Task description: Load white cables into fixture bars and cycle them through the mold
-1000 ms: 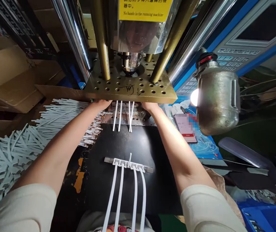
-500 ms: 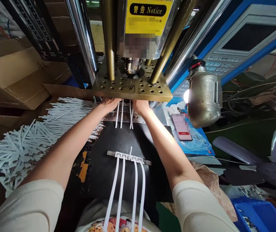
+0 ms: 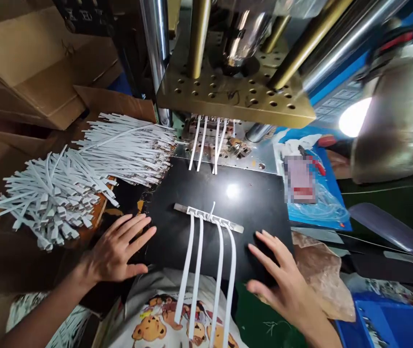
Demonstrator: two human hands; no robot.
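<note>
The left hand (image 3: 119, 249) and right hand (image 3: 282, 278) are empty, fingers spread, at either side of the black board (image 3: 260, 193); I can't tell whether they touch it. Four white cords (image 3: 198, 261) run over its near edge, two cut off from view below. Beyond it, a brass plate (image 3: 235, 102) hides the far ends of thin strips (image 3: 194, 144).

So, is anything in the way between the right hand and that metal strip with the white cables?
Nothing visible: the open right hand is apart from the metal strip, with only the black board showing between them.
</note>
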